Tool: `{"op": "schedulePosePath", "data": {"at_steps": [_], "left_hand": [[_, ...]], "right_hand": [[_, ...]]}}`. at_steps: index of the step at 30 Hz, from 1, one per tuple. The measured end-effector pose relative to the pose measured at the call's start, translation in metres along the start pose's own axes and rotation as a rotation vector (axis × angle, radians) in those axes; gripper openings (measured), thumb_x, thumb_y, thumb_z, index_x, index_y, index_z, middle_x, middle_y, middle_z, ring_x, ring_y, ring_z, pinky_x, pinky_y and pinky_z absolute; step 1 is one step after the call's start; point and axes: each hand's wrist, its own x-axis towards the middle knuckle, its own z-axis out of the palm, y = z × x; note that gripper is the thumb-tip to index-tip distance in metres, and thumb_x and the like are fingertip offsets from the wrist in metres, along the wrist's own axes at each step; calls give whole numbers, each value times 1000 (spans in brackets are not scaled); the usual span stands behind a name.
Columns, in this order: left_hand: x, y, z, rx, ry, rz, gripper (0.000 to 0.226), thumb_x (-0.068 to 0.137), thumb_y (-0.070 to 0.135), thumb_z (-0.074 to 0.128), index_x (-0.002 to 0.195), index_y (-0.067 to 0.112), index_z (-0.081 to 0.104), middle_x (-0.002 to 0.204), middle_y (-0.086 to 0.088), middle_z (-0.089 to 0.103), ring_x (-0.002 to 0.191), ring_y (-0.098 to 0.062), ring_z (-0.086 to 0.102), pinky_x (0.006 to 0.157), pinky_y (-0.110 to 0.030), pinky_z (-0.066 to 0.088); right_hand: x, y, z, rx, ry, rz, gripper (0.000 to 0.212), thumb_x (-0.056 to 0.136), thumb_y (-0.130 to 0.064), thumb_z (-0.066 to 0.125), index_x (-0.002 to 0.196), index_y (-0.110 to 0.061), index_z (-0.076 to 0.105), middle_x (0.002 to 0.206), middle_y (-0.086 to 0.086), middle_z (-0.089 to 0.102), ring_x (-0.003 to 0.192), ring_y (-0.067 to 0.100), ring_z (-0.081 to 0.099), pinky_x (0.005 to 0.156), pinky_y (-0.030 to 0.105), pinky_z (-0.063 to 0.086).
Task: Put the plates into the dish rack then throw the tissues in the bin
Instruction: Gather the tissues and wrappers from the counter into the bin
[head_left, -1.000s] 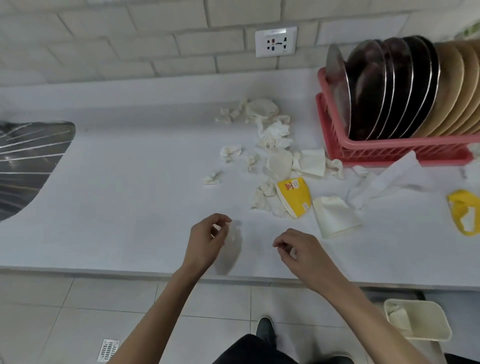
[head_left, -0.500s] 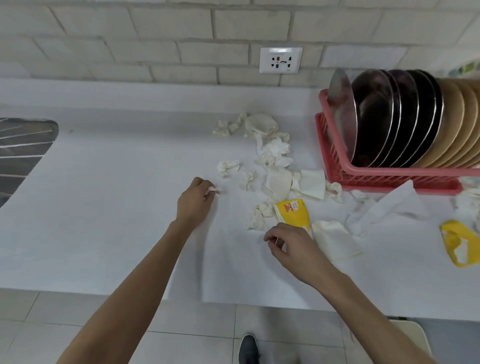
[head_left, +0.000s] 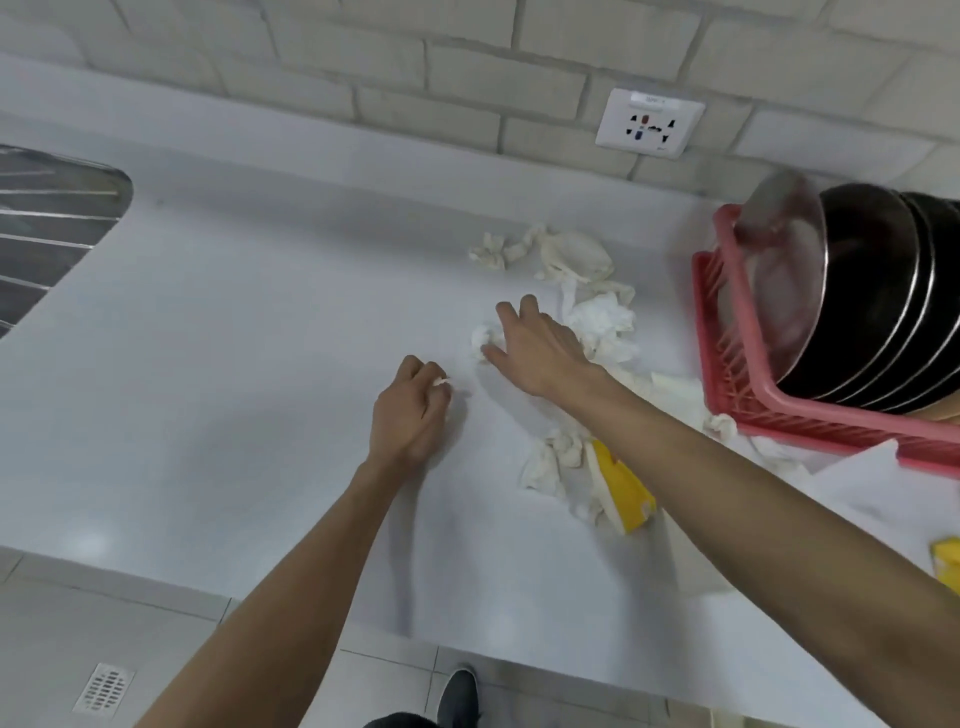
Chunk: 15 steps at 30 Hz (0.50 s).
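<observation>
A small crumpled white tissue (head_left: 482, 340) is touched by the spread fingers of the right hand (head_left: 537, 351), mid-counter. A tissue scrap (head_left: 441, 382) is pinched in the curled left hand (head_left: 410, 415), just nearer. More tissues (head_left: 602, 322) are scattered rightward toward the pink dish rack (head_left: 707, 322), where plates (head_left: 857, 291) are stood on edge. The socket (head_left: 649, 122) label is too blurred to be read.

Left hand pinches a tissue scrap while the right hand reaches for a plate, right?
Not quite. The head view shows the left hand pinching a tissue scrap, but the right hand reaches for a crumpled tissue on the counter, not a plate.
</observation>
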Motion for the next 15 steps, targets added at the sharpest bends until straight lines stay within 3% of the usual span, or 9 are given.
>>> {"op": "schedulePosePath", "data": {"at_steps": [3, 8, 15], "left_hand": [[0, 1, 0, 23, -8, 7, 35, 95, 51, 34, 75, 26, 48, 87, 8, 43, 70, -10, 53, 60, -24, 38], [2, 4, 0, 109, -1, 35, 32, 104, 35, 39, 79, 16, 45, 90, 6, 42, 67, -18, 50, 63, -34, 43], [3, 4, -1, 158, 14, 88, 23, 105, 22, 39, 86, 11, 44, 96, 2, 46, 69, -21, 49, 62, -35, 39]], "right_hand": [[27, -8, 12, -55, -91, 34, 51, 97, -44, 48, 133, -9, 41, 128, 16, 40, 106, 36, 53, 74, 37, 36], [38, -14, 25, -23, -69, -56, 25, 93, -6, 47, 117, -6, 54, 115, 13, 48, 96, 32, 57, 69, 34, 36], [19, -12, 9, 128, 55, -133, 23, 91, -5, 49, 112, -6, 58, 107, 11, 55, 94, 31, 56, 71, 36, 43]]}}
